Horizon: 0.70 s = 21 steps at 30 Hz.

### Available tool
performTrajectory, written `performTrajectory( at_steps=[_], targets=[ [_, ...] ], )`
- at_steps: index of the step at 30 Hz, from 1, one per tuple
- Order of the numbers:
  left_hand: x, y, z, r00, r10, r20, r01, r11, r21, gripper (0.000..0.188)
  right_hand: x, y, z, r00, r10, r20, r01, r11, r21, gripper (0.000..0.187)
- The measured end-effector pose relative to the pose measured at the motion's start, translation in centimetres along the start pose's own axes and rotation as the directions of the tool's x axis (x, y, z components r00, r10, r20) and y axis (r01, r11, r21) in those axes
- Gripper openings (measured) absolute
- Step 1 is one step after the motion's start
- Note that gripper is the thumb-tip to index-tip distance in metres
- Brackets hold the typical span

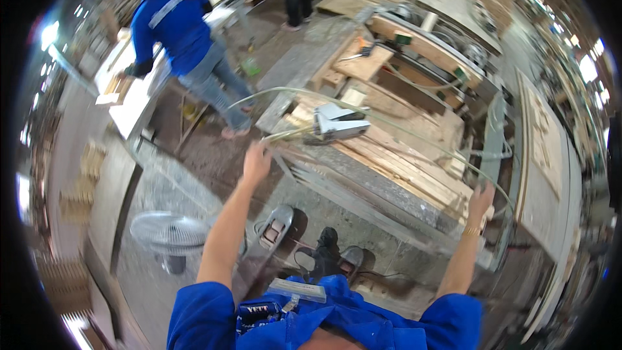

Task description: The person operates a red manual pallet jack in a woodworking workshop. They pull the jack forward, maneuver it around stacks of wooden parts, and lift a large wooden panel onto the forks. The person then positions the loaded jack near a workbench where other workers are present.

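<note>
My left hand point(256, 161) is at the near left corner of the workbench point(427, 205), its fingers curled together beside a thin yellowish length point(285, 135). Blur hides what exactly is in them. Just beyond lies a silver-grey tool point(340, 124), its shape like a nail gun, on the bench top. Long pale wooden strips point(414, 175) lie side by side along the near edge. Around their right end my right hand point(480, 201) is closed. A pale green hose point(389, 121) arches over the strips from the left toward my right hand.
A wooden board point(366, 61) with a small dark tool lies at the bench's far side. On the floor are a fan point(170, 233) and a foot pedal point(275, 227). A person in blue point(172, 26) stands at another table, far left. Stacked panels point(544, 149) stand right.
</note>
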<state>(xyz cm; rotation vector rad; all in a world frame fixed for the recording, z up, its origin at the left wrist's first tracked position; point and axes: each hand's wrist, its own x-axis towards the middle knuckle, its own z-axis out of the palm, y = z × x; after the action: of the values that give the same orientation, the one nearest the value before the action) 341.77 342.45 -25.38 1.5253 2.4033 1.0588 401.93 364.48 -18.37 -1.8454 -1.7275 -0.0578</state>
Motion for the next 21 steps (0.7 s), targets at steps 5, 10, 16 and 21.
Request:
performTrajectory(
  at_steps=[5,10,16,21],
  targets=[
    [-32.4,-1.7,-3.8,0.448,-0.822,0.350,0.816,0.537,0.216,0.035,-13.7,-9.5,3.5,0.983,0.185,0.017,-0.168,0.851,0.497,0.030],
    [-60.0,3.9,-10.8,-0.500,-0.852,0.152,0.842,-0.438,0.314,0.028,-29.8,-24.9,6.2,0.688,-0.567,0.453,0.048,0.659,0.751,0.027],
    [-73.5,5.7,-9.9,-0.560,-0.804,0.202,0.547,-0.541,-0.639,0.022,-41.6,-35.8,7.4,-0.522,-0.821,0.229,0.242,0.115,0.964,0.034],
    [-79.7,6.2,-7.1,-0.550,-0.796,0.253,0.351,-0.495,-0.795,0.022,-49.4,-39.8,11.5,-0.509,-0.670,0.541,0.773,-0.080,0.629,0.033]
  ],
)
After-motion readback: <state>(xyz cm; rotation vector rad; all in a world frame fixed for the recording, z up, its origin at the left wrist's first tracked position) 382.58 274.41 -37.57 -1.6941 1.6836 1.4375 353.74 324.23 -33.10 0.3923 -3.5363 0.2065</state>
